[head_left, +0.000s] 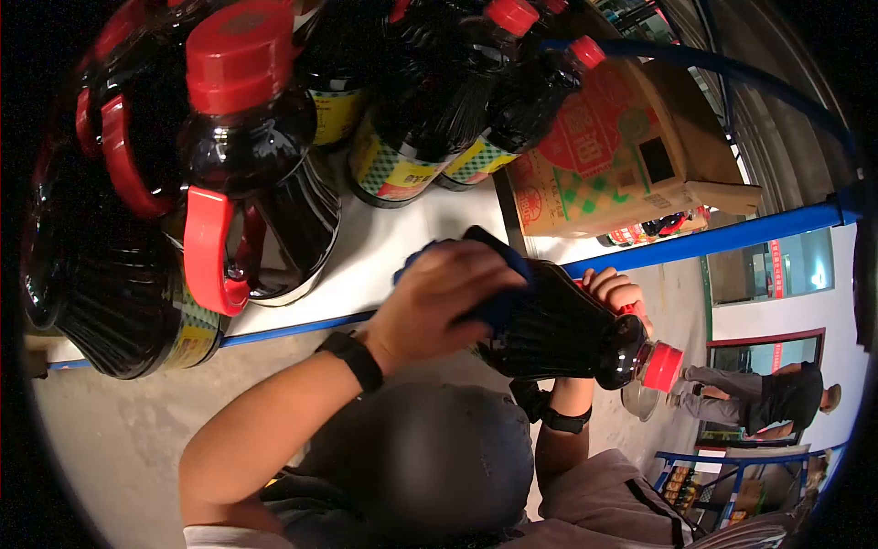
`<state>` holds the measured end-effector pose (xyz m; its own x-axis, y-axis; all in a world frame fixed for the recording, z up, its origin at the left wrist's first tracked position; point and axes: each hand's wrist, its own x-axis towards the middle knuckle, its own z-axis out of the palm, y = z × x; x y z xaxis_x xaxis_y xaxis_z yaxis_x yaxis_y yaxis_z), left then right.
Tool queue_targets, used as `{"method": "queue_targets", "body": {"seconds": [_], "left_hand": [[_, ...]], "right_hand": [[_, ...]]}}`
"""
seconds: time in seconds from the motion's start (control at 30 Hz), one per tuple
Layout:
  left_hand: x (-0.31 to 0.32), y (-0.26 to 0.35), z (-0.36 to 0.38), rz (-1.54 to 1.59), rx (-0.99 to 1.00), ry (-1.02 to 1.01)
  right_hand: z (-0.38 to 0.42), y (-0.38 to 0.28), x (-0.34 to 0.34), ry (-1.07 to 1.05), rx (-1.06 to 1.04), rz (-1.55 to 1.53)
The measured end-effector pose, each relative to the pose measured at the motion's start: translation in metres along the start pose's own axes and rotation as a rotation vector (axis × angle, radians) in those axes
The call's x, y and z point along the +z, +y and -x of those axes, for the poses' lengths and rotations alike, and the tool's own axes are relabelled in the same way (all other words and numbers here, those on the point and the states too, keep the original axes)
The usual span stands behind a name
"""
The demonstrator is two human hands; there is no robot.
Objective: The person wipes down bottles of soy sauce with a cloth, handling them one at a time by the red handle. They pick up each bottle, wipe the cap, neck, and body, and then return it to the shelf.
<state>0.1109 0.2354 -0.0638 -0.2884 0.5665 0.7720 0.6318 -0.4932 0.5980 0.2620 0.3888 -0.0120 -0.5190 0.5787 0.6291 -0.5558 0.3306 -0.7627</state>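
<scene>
Pressing blue cloth (498, 274) onto dark bottle (567, 329), left hand (448, 297) clenching cloth; right hand (615, 291) grasping bottle's handle near shelf (402, 247)

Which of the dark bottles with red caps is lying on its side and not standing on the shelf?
The bottle held between the hands: the left hand presses a blue cloth on it, and its cap points right. The others stand upright on the shelf.

The cardboard box (608, 151) at the shelf's right edge carries large characters in a red round field and a red round seal near its lower corner, all too blurred to read. The yellow-green checked labels (393, 174) on the dark bottles (430, 101) show print, none legible. Red signs (776, 256) beyond cannot be read.
</scene>
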Motion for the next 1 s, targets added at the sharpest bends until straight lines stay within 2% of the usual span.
{"method": "queue_targets", "body": {"seconds": [0.07, 0.1, 0.13, 0.2, 0.27, 0.37, 0.43, 0.5, 0.57, 0.63, 0.7, 0.73, 0.97, 1.0], "left_hand": [[0.002, -0.005, 0.005, -0.021, -0.075, 0.014], [0.005, -0.005, 0.009, 0.051, -0.181, 0.022], [0.007, -0.004, 0.012, 0.122, -0.286, 0.029], [0.011, 0.005, 0.006, 0.181, -0.328, 0.06], [0.016, 0.016, -0.004, 0.291, -0.385, 0.056], [0.022, 0.027, -0.029, 0.183, 0.013, -0.008], [0.021, 0.041, -0.04, 0.243, 0.122, -0.032], [0.023, 0.05, -0.038, 0.257, 0.071, -0.019], [0.023, 0.049, -0.037, 0.268, 0.018, -0.009], [0.019, 0.037, -0.032, 0.172, 0.085, -0.05], [0.012, 0.023, -0.024, 0.129, 0.038, -0.042], [0.008, 0.018, -0.021, 0.085, -0.007, -0.031], [0.01, 0.017, -0.018, 0.178, -0.206, 0.087], [0.008, 0.021, -0.019, 0.132, -0.213, 0.03]], "right_hand": [[0.003, 0.001, -0.006, 0.004, 0.016, 0.021], [0.006, 0.001, -0.009, 0.004, 0.016, 0.021], [0.01, 0.002, -0.009, 0.088, 0.042, -0.006], [0.009, 0.003, -0.009, 0.181, 0.068, -0.034], [0.002, 0.003, -0.012, -0.096, -0.044, -0.071], [0.001, -0.001, -0.005, -0.044, -0.003, -0.034], [0.002, -0.003, 0.004, 0.005, 0.008, -0.016], [0.002, -0.003, 0.003, 0.051, 0.02, -0.001], [0.002, -0.003, -0.003, -0.061, -0.038, -0.037], [0.002, -0.003, -0.002, -0.04, -0.051, -0.022], [-0.004, -0.004, -0.001, -0.164, -0.061, -0.047], [-0.001, -0.01, 0.011, -0.046, -0.028, 0.038], [-0.004, -0.009, 0.021, 0.056, 0.028, 0.062], [-0.004, -0.01, 0.019, 0.066, 0.019, 0.056]]}}
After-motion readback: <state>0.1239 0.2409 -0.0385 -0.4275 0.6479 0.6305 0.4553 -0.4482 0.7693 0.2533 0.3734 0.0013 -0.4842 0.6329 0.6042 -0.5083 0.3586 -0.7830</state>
